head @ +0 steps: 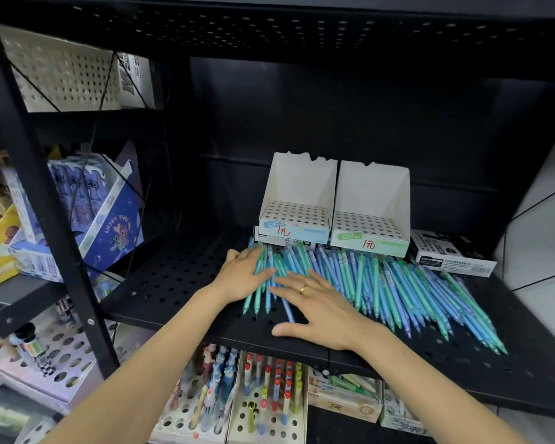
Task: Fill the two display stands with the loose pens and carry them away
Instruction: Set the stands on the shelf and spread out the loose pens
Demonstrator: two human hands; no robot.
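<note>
On black perforated shelf (180, 277): loose pens (382, 283), blue and green, spread in a wide heap. Behind them, touching side by side, two white display stands, left stand (297, 200) and right stand (370, 209), holes unfilled. Left hand (245, 272) and right hand (314, 307) flat on pens at heap's left end, fingers straight, grip open on both.
</note>
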